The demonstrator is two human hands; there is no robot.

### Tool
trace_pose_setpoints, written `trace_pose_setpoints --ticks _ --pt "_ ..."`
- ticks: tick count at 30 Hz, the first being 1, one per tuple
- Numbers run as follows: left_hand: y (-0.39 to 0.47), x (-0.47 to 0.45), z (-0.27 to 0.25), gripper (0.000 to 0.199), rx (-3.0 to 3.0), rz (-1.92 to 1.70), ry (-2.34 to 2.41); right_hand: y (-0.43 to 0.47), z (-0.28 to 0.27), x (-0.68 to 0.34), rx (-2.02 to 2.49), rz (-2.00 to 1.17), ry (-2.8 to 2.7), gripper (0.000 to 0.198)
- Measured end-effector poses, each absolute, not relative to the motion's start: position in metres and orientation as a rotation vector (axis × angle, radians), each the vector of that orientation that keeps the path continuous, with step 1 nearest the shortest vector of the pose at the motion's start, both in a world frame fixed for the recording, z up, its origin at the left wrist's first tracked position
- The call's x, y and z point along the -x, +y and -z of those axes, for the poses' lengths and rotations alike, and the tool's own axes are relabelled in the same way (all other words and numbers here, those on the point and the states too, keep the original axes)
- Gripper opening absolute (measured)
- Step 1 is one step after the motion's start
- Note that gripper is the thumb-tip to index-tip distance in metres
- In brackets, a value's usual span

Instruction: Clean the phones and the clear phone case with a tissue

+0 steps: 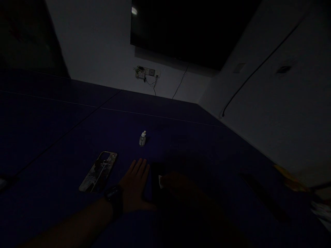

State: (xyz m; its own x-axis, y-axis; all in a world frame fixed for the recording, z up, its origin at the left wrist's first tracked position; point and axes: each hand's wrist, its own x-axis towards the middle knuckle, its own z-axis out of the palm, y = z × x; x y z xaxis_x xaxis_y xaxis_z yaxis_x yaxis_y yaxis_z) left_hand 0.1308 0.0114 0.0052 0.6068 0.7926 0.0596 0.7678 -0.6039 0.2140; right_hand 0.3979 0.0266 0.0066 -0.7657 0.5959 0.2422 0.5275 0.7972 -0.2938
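The light is very dim. My left hand [134, 186] lies flat on the blue surface with its fingers stretched out and a dark watch [113, 196] on the wrist. Its thumb reaches the edge of a dark, flat object [156, 170], whose kind I cannot make out. Over that object, in deep shadow, my right hand [178, 184] is closed on a small white piece [160, 181], of which only a corner shows. A patterned phone case [99, 172] lies to the left of my left hand. Beyond my fingertips a small dropper bottle [142, 139] with a white top stands upright.
A long dark strip [263, 196] lies on the blue surface [124, 127] to the right. Something yellow [291, 177] is by the right wall. Sockets with cables [148, 72] sit on the far wall below a large dark screen [191, 31].
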Motion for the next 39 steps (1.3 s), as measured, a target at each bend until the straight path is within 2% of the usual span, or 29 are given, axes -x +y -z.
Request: trace_pose_setpoints --ticks 6,10,15,23,29,34,39 --pt "0.013 -0.130 0.000 0.135 -2.687 -0.229 1.305 0.028 -0.011 -0.402 1.009 -0.306 -2.611 0.030" --pt "0.014 -0.130 0.004 0.134 -2.706 -0.252 1.311 0.024 -0.015 -0.402 0.911 -0.422 -2.673 0.027" --pt "0.014 -0.131 0.002 0.136 -2.702 -0.243 1.318 0.030 -0.008 -0.397 0.951 -0.340 -2.574 0.030" --pt "0.016 -0.131 0.002 0.143 -2.634 -0.279 1.258 0.030 -0.012 -0.404 0.886 -0.376 -2.596 0.026" --pt "0.021 -0.130 0.005 0.139 -2.608 -0.362 1.143 0.029 -0.004 -0.400 0.897 -0.420 -2.605 0.029" --pt "0.021 -0.130 0.005 0.141 -2.563 -0.367 1.100 0.031 -0.002 -0.397 0.782 -0.386 -2.604 0.029" --pt "0.019 -0.130 0.009 0.141 -2.572 -0.436 1.115 0.052 0.000 -0.391 0.954 -0.284 -2.454 0.033"
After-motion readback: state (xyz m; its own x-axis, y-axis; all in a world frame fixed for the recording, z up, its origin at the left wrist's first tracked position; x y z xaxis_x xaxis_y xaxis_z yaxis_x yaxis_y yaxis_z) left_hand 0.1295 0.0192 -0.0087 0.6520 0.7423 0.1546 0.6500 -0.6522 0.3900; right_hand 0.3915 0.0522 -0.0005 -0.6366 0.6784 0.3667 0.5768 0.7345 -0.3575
